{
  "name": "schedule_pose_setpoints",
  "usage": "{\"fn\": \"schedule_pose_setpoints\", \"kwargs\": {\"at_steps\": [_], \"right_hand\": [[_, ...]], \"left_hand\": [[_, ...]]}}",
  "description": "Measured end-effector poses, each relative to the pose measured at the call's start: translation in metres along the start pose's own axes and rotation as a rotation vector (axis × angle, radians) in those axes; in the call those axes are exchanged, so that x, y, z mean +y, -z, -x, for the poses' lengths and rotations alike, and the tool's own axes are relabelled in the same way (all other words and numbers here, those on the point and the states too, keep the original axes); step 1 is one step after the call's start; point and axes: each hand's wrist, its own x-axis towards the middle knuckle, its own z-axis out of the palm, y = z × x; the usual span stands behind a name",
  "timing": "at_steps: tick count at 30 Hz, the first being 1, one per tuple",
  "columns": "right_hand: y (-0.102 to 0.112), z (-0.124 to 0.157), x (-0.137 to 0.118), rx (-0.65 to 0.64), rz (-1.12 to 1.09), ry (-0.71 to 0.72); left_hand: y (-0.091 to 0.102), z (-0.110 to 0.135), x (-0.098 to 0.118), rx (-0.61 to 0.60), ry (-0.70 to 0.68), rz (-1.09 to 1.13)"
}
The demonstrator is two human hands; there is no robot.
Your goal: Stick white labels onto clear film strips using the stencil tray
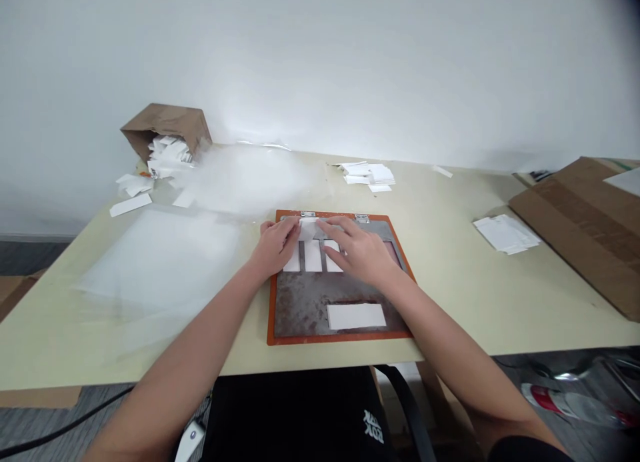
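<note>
A hinged fixture lies before me, with a grey metal plate (303,309) on an orange base (271,315). White cards (313,256) sit in several upright slots, and another white card (357,317) fills the wide slot near the front. At the plate's upper part, a small white slip (309,229) lies between my hands. My left hand (277,247) has its fingers closed at the slip's left edge. My right hand (363,252) rests over the plate, fingers stretched and thumb apart, its fingertips at the slip's right edge. It partly hides the slots beneath.
Translucent sheets (160,262) spread over the table's left side. A tipped brown paper bag (167,121) spills white pieces (170,157) at the back left. White card stacks (367,174) lie behind the fixture and at right (507,234), beside a cardboard box (575,222).
</note>
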Motion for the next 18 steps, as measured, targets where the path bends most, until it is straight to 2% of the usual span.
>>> {"fn": "schedule_pose_setpoints", "kwargs": {"at_steps": [5,10,12,15,18], "right_hand": [[-0.008,0.000,0.006,0.174,-0.275,-0.028],[-0.003,0.001,0.019,0.132,-0.576,-0.092],[0.004,0.006,0.034,0.130,-0.741,-0.222],[0.016,0.020,0.070,0.167,-0.990,-0.482],[0.016,0.043,0.112,0.083,-1.107,-0.715]], "left_hand": [[-0.002,0.000,-0.002,-0.001,0.022,-0.004],[-0.002,0.000,-0.002,-0.001,0.036,-0.001],[-0.002,0.001,-0.002,0.000,0.042,0.003],[-0.002,0.001,-0.002,0.000,0.045,0.010],[-0.002,0.001,-0.001,-0.001,0.046,0.008]]}}
